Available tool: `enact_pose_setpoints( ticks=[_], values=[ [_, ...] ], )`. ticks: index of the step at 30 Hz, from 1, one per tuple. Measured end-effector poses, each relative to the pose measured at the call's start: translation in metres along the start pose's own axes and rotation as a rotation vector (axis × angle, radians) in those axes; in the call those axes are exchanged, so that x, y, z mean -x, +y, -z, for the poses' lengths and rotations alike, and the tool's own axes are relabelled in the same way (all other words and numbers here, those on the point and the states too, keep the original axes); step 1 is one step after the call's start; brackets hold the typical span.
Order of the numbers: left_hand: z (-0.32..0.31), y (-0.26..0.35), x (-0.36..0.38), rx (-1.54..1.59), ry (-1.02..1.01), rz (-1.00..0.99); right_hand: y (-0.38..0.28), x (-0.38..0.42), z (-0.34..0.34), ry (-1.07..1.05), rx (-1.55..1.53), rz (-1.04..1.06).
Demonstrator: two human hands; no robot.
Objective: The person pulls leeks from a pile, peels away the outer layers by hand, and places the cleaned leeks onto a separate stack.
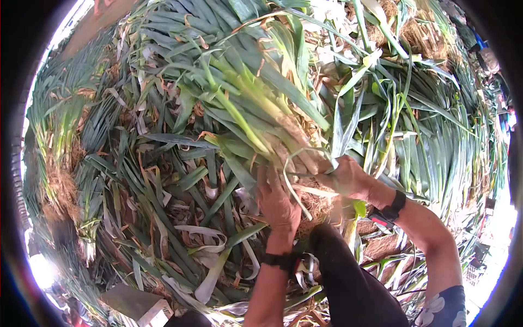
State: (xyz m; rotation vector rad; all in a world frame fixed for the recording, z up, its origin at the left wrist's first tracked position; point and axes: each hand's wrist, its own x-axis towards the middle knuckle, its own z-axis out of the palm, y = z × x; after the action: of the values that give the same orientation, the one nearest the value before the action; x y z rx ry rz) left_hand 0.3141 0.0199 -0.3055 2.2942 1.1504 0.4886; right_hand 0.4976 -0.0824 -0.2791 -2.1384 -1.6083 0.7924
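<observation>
A bundle of leeks lies before me, green leaves toward the top left and hairy roots toward my knee. My left hand has its fingers against the near left side of the bundle, near the root end; its fingertips are partly hidden. At the right side of the bundle, my right hand is closed on a thin leaf strip that runs across the stalks. A loose end of the leaf strip curls down between both hands.
Loose leaves and trimmings cover the ground around my dark-clothed leg. More leeks are heaped at the left and right. A brown box-like object sits at the lower left. Part of another person's feet shows at the top left.
</observation>
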Motion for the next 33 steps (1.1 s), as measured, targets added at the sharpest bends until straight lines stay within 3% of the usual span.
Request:
enact_pose_setpoints(
  ticks=[1,2,4,6,7,8,10,11,12,14,16,17,18,20,22,24,26,27,28,30,33],
  values=[
    [0.017,0.002,-0.01,0.014,-0.004,-0.17,-0.012,-0.001,-0.002,-0.028,-0.069,-0.055],
    [0.013,-0.005,-0.015,-0.007,0.03,-0.197,-0.02,-0.01,-0.002,-0.036,-0.127,-0.09],
    [-0.014,-0.026,-0.021,0.161,-0.706,-0.134,0.003,-0.015,-0.022,-0.005,0.03,0.115],
    [-0.015,-0.026,-0.033,-0.119,-0.61,-0.644,-0.016,-0.012,0.004,0.097,-0.05,0.14],
    [0.006,-0.011,-0.037,0.097,-0.679,-0.532,-0.015,-0.009,0.006,-0.049,0.174,0.16],
    [0.022,-0.003,-0.042,0.083,-0.667,-0.537,-0.02,-0.01,0.008,-0.036,0.176,0.172],
    [0.037,0.005,-0.053,-0.112,-0.843,-0.512,-0.028,-0.015,0.012,0.022,-0.235,0.238],
    [0.043,-0.008,-0.05,0.095,-0.63,-0.566,-0.029,-0.019,0.014,0.053,-0.21,0.398],
    [0.057,-0.02,-0.051,0.087,-0.63,-0.573,-0.025,-0.016,-0.008,0.097,-0.469,0.312],
    [0.088,-0.039,-0.044,0.176,-0.489,-0.63,0.0,0.004,-0.024,0.074,-0.266,0.249],
    [0.081,-0.092,-0.01,0.065,-0.545,-0.601,-0.016,0.009,0.011,-0.175,-0.483,0.187],
    [0.079,-0.109,0.0,-0.041,-0.615,-0.556,-0.016,0.014,0.002,-0.064,-0.404,0.295],
    [0.08,-0.109,0.0,-0.051,-0.605,-0.56,-0.016,0.018,-0.009,-0.048,-0.357,0.263],
    [0.075,-0.103,0.009,0.267,-0.656,-0.288,-0.016,0.021,-0.043,0.24,-0.309,0.31],
    [0.07,-0.061,0.021,0.379,-0.694,-0.279,-0.053,0.023,-0.016,0.049,-0.457,0.131],
    [0.033,-0.046,0.051,0.608,-0.73,-0.252,-0.052,0.023,-0.027,-0.073,-0.505,0.135],
    [0.066,-0.015,0.033,0.423,-0.689,-0.323,-0.06,0.02,-0.022,0.074,-0.515,0.313],
    [0.086,-0.004,0.027,0.237,-0.653,-0.379,-0.055,0.027,-0.009,-0.149,-0.377,0.159],
    [0.098,-0.002,0.024,0.233,-0.643,-0.382,-0.06,0.029,-0.003,-0.146,-0.371,0.169],
    [0.118,-0.004,0.024,0.286,-0.619,-0.563,-0.067,0.039,0.0,-0.173,-0.547,0.406],
    [0.162,-0.017,0.015,0.227,-0.737,-0.594,-0.079,0.057,0.005,-0.231,-0.748,0.27]
  ],
)
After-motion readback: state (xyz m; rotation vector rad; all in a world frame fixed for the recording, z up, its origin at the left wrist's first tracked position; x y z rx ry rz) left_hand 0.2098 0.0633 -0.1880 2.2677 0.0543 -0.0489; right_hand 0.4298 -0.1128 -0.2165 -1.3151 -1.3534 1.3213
